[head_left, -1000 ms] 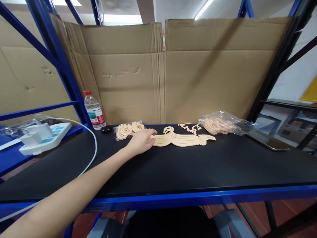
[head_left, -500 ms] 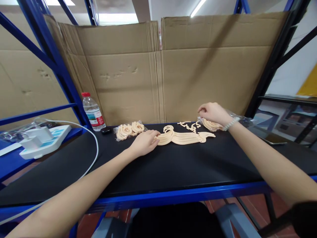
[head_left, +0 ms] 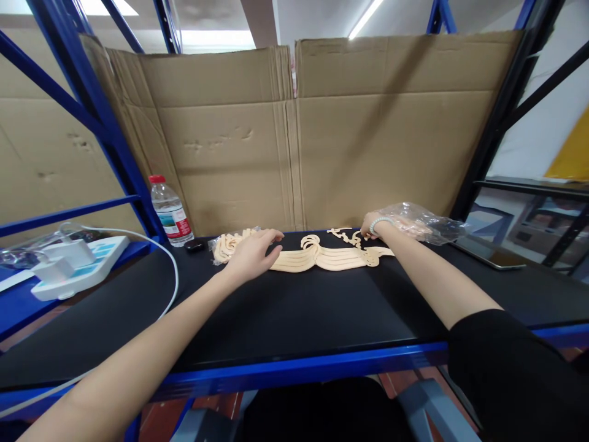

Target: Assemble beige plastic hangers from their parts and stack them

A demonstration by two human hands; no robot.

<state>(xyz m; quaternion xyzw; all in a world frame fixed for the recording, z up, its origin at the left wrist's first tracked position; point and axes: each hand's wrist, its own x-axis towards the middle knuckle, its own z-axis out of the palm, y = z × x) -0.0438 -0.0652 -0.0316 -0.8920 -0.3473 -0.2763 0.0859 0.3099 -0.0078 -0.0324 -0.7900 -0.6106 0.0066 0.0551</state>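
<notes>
My left hand (head_left: 254,253) hovers with thumb and fingers apart, holding nothing, near the left end of a pale, wood-coloured ornament (head_left: 343,258) with long wavy bands and a curled crest. Behind that hand, partly covered by it, lies a clear bag of curved pale pieces (head_left: 229,245). My right hand (head_left: 370,224), with a beaded bracelet (head_left: 381,221) at its wrist, reaches down at the small curly pale pieces (head_left: 343,234). Its fingers look curled together; what they pinch, if anything, is hidden. Beside it, partly behind the wrist, lies a second clear bag (head_left: 426,222) with pale pieces.
A water bottle (head_left: 171,212) with a red cap stands at the back left beside a small black object (head_left: 196,245). A white power strip (head_left: 80,268) and its cable (head_left: 173,276) lie left. Cardboard (head_left: 221,141) walls the back; a flat dark device (head_left: 490,253) lies right.
My left hand has lifted off the ornament's left end and moved left, its fingers spreading. My right hand has come down and left from above the right bag to the small curly pieces.
</notes>
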